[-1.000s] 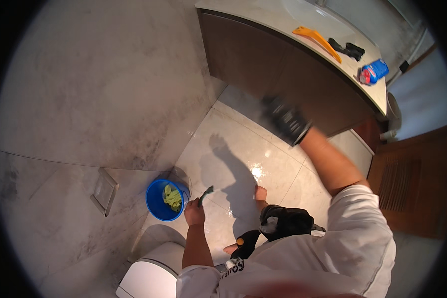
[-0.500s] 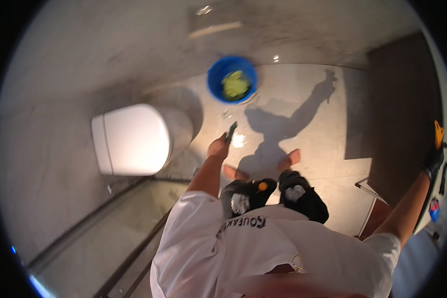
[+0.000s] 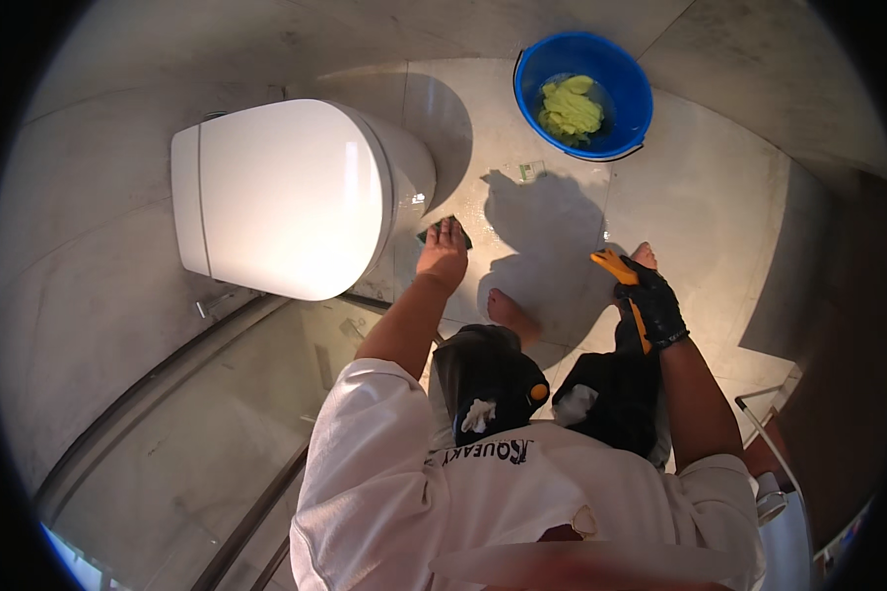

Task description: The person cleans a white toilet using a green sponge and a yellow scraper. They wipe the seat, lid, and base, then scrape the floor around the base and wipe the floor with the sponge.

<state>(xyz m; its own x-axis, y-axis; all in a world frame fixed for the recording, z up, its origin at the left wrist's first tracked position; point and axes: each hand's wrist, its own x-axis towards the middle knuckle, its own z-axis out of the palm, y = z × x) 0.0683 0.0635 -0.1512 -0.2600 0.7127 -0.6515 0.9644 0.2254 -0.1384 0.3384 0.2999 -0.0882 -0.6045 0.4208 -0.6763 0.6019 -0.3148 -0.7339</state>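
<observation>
My bare left hand (image 3: pixel 443 258) grips a dark green scouring pad (image 3: pixel 461 233), its fingers laid over the top. It is beside the base of the white toilet (image 3: pixel 276 197); I cannot tell whether the pad touches the floor. My right hand (image 3: pixel 655 303), in a black glove, is wrapped round an orange long-handled hand tool (image 3: pixel 613 263) in front of my right knee. The tool's exact kind does not show. Ahead of both hands stands a blue bucket (image 3: pixel 639 98), with a wet yellow-green cloth (image 3: pixel 570 106) lying in water.
The toilet's lid is down. A small greenish-white piece (image 3: pixel 532 170) lies on the wet tiled floor (image 3: pixel 695 197) near the bucket. A glass panel (image 3: pixel 207 414) with a dark frame runs along my left. A dark brown panel (image 3: pixel 848 335) stands on my right.
My right hand has come from the far right to in front of my knees with the orange tool. My left hand has lowered the pad beside the toilet. The view has shifted closer to the floor.
</observation>
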